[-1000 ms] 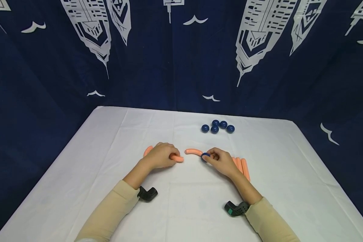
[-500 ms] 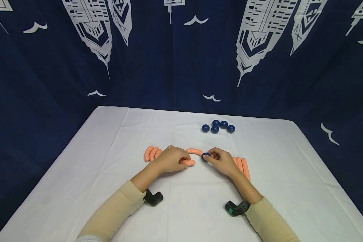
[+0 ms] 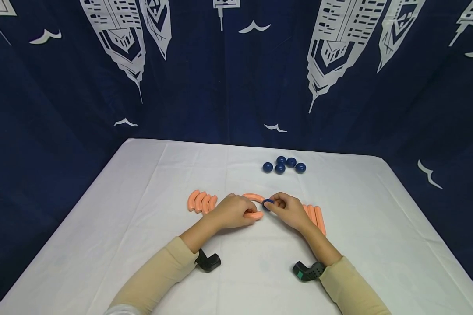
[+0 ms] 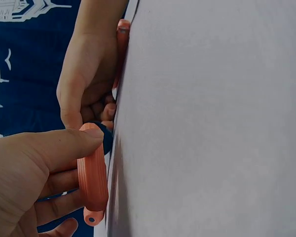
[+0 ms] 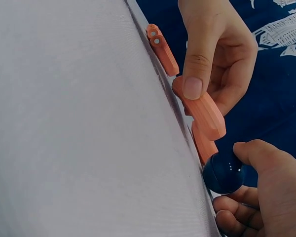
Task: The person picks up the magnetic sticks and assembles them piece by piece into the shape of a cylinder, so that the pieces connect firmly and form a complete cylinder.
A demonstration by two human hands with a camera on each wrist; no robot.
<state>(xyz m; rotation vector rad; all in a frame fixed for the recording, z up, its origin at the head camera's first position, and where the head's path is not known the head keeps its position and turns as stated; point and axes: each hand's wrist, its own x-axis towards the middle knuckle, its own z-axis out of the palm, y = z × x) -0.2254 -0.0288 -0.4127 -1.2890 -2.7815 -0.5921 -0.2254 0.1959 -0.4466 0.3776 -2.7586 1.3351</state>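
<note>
My left hand (image 3: pixel 234 211) pinches a curved orange rod (image 3: pixel 254 215) between thumb and fingers, a little above the white tabletop. In the left wrist view the thumb lies over one end of this ribbed rod (image 4: pixel 92 173). My right hand (image 3: pixel 291 212) holds a dark blue ball (image 3: pixel 266 204) with thumb and fingertips, low at the table surface. A second curved orange rod (image 3: pixel 253 197) lies on the cloth with its right end at the ball. The held rod's free end points toward the ball (image 5: pixel 223 172), a short gap from it.
Several curved orange rods (image 3: pixel 201 202) lie side by side left of my left hand. Straight orange rods (image 3: pixel 319 218) lie partly behind my right wrist. Several blue balls (image 3: pixel 280 169) sit farther back. A dark blue printed curtain (image 3: pixel 220 87) hangs behind the white table (image 3: pixel 240 280).
My left hand has moved right and slightly nearer with the curved rod, toward the ball, uncovering the curved rods at left. My right hand has stayed in place on the blue ball.
</note>
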